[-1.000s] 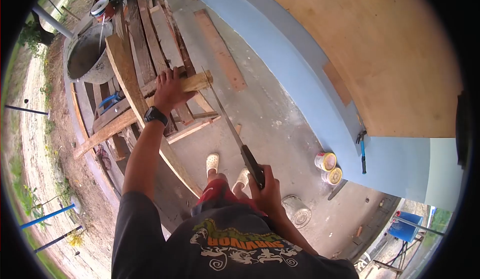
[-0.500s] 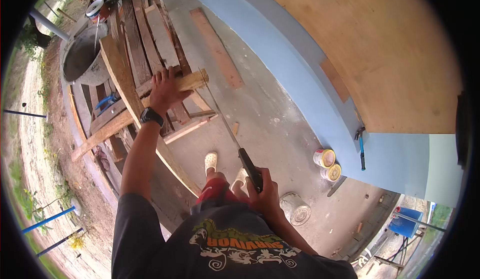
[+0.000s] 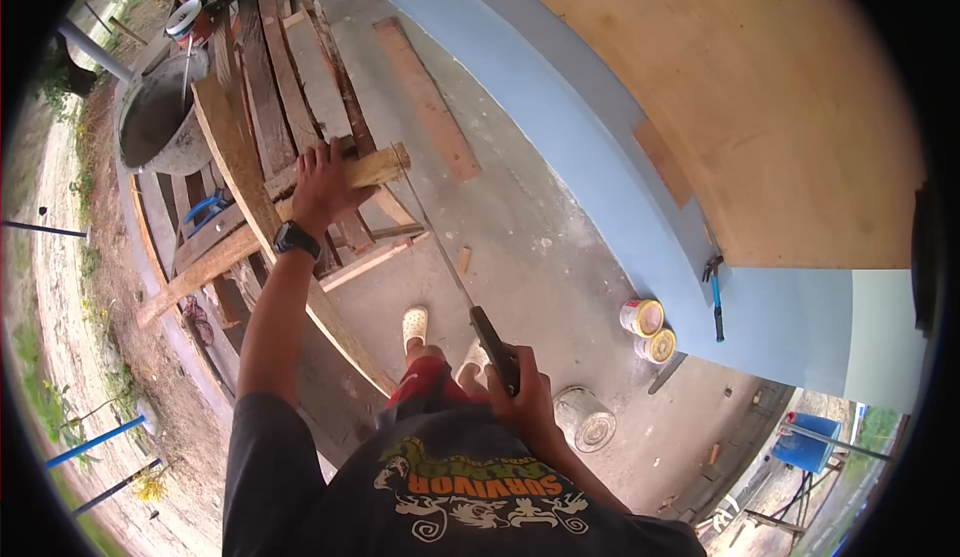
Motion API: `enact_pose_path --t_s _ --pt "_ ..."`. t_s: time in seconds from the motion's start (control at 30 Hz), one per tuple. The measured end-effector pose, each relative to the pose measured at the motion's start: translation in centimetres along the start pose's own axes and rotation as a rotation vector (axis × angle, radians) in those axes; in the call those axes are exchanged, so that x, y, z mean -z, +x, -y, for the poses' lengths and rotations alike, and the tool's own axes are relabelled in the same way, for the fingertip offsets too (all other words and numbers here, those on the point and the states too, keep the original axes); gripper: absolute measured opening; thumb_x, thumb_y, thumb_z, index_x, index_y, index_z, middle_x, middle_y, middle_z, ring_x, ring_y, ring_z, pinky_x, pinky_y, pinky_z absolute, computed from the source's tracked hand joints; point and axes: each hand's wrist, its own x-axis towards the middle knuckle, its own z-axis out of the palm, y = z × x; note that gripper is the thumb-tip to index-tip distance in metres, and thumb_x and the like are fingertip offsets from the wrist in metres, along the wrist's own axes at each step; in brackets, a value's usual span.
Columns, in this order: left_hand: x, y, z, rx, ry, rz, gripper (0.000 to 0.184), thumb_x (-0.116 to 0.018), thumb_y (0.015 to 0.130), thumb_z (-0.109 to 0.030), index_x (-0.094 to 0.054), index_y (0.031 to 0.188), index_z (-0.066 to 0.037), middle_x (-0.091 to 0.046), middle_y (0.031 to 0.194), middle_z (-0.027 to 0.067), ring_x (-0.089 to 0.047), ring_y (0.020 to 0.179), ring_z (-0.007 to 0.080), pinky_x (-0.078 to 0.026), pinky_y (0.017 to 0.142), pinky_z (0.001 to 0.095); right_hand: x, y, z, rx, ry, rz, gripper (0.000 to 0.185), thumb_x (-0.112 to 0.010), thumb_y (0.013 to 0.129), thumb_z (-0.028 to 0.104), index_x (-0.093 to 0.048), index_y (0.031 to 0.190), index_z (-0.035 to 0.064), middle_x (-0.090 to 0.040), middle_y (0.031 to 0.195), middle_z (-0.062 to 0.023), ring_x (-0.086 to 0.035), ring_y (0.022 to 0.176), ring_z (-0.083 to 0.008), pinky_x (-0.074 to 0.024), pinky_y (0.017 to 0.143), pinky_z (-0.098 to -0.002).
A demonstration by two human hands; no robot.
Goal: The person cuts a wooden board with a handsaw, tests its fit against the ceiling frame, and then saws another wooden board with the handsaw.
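My right hand [image 3: 522, 389] is closed around the dark handle of a handsaw [image 3: 442, 252]. The thin blade runs up and left to the near end of a wooden beam [image 3: 378, 167], where its tip meets the wood close to the end. How deep the blade sits in the wood cannot be made out. Flat on top of that beam lies my left hand [image 3: 325, 189], fingers spread, with a black watch on the wrist. A long curved board [image 3: 240, 162] crosses the beam beside my left wrist.
Rough planks [image 3: 265, 77] form a bench under the beam. On its left are a large bucket [image 3: 165, 117] and blue-handled pliers [image 3: 208, 207]. A hammer [image 3: 716, 292] leans at the blue wall, near two paint cans [image 3: 642, 317]. An upturned pail [image 3: 585, 419] stands by my right arm.
The saw has been drawn back slightly toward me, so its tip no longer sticks out past the beam. My left hand stays on the wood. The view has shifted a little.
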Motion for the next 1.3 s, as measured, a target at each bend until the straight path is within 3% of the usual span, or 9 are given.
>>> enact_pose_path --t_s 0.17,0.37,0.5,0.7,0.83,0.97,1.07,1.2,1.3 --pt "0.2 0.0 -0.2 -0.007 -0.010 -0.003 0.108 -0.084 0.076 -0.053 -0.035 0.154 0.004 -0.043 0.154 0.0267 -0.038 0.146 0.0448 -0.026 0.125 0.0545 -11.0 22.6 1.4 0.208 -0.054 -0.110 0.033 -0.066 0.098 0.021 -0.044 0.116 0.0044 -0.068 0.076 -0.0267 -0.066 0.074 -0.0518 -0.0519 0.060 -0.0589" --pt "-0.4 -0.1 0.3 -0.038 -0.028 -0.069 0.109 -0.083 0.076 -0.057 -0.035 0.154 0.003 -0.044 0.153 0.0268 -0.039 0.144 0.0460 -0.029 0.123 0.0549 -5.2 9.0 -0.7 0.028 -0.008 -0.036 0.035 -0.065 0.100 0.025 -0.049 0.124 0.0071 -0.069 0.076 -0.0234 -0.068 0.075 -0.0498 -0.0516 0.061 -0.0553" --pt "-1.0 0.2 0.5 -0.030 -0.024 -0.053 0.111 -0.084 0.076 -0.054 -0.033 0.156 0.003 -0.043 0.154 0.0256 -0.038 0.144 0.0467 -0.029 0.123 0.0553 1.5 -0.3 1.4 -0.056 0.015 0.029 0.035 -0.067 0.098 0.020 -0.054 0.127 0.0051 -0.073 0.091 -0.0240 -0.073 0.087 -0.0451 -0.0565 0.071 -0.0499" --pt "-0.4 0.7 0.6 -0.059 -0.007 -0.120 0.108 -0.082 0.076 -0.059 -0.038 0.152 0.004 -0.049 0.145 0.0276 -0.044 0.139 0.0458 -0.031 0.120 0.0562 -10.5 22.8 1.9 0.167 -0.038 -0.065 0.031 -0.065 0.098 0.018 -0.044 0.117 0.0046 -0.068 0.078 -0.0271 -0.066 0.076 -0.0513 -0.0513 0.060 -0.0584" --pt "-1.0 0.7 0.7 -0.093 -0.023 -0.138 0.107 -0.081 0.077 -0.060 -0.039 0.152 0.004 -0.048 0.146 0.0275 -0.043 0.141 0.0455 -0.031 0.121 0.0562 -8.1 15.3 0.6 0.099 -0.020 -0.057 0.032 -0.065 0.099 0.021 -0.045 0.119 0.0057 -0.068 0.076 -0.0268 -0.067 0.073 -0.0510 -0.0512 0.060 -0.0574" --pt "-0.7 0.4 0.6 -0.058 -0.063 -0.009 0.110 -0.081 0.077 -0.062 -0.037 0.153 0.004 -0.045 0.150 0.0291 -0.039 0.144 0.0478 -0.030 0.122 0.0570 0.9 0.0 1.1 -0.098 -0.050 0.015 0.034 -0.066 0.098 0.018 -0.054 0.127 0.0032 -0.075 0.092 -0.0216 -0.075 0.087 -0.0419 -0.0582 0.071 -0.0469" --pt "-1.6 0.7 0.9 -0.051 0.003 -0.069 0.112 -0.081 0.076 -0.062 -0.036 0.154 0.005 -0.045 0.150 0.0296 -0.040 0.143 0.0486 -0.030 0.121 0.0582 0.7 1.3 1.1 0.044 0.016 -0.019 0.035 -0.066 0.098 0.018 -0.054 0.127 0.0033 -0.075 0.094 -0.0215 -0.075 0.088 -0.0420 -0.0591 0.072 -0.0457" --pt "-1.0 0.3 0.5 -0.050 -0.005 -0.067 0.115 -0.081 0.075 -0.063 -0.034 0.155 0.005 -0.045 0.151 0.0292 -0.038 0.144 0.0486 -0.029 0.121 0.0588 -10.7 21.8 1.4 0.200 -0.052 -0.132 0.028 -0.067 0.098 0.019 -0.045 0.108 0.0041 -0.066 0.071 -0.0266 -0.067 0.073 -0.0502 -0.0503 0.057 -0.0568" --pt "-1.5 -0.4 -0.1 -0.070 -0.018 -0.043 0.113 -0.081 0.076 -0.062 -0.034 0.156 0.004 -0.043 0.153 0.0291 -0.038 0.145 0.0473 -0.029 0.122 0.0566 -9.9 19.9 0.9 0.192 -0.036 -0.122 0.031 -0.066 0.098 0.018 -0.044 0.114 0.0039 -0.066 0.072 -0.0267 -0.066 0.072 -0.0503 -0.0495 0.057 -0.0586"
